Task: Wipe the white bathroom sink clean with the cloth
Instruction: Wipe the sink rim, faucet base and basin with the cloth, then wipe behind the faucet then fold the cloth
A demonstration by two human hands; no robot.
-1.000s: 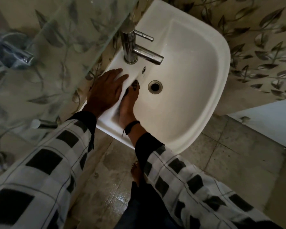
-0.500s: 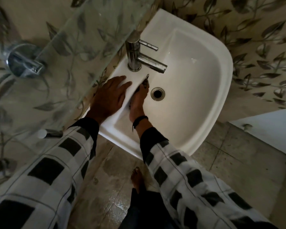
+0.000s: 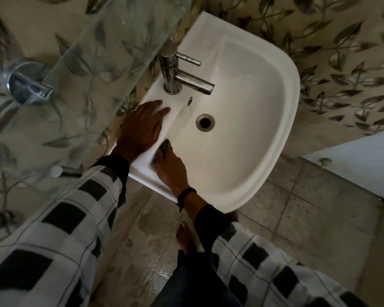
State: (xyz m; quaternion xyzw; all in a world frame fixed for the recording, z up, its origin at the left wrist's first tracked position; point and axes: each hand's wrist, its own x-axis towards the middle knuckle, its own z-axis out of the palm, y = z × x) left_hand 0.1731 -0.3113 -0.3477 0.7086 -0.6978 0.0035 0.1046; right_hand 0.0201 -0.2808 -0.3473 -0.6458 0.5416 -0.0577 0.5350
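While the right hand (image 3: pixel 171 168) grips the small dark cloth (image 3: pixel 165 144) against the white ceramic sink (image 3: pixel 253 140) wall, frame centre, left hand (image 3: pixel 140 127) lies flat on rim, grip wide; probably mid-task; frame-right basin pending.

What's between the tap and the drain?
In the head view, only a small overflow hole in the bare white sink lies between the tap and the drain.

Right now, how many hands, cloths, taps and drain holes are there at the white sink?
Hands: 2, the left hand and the right hand
Cloths: 1, the cloth
Taps: 1, the tap
Drain holes: 1, the drain hole
Total: 5
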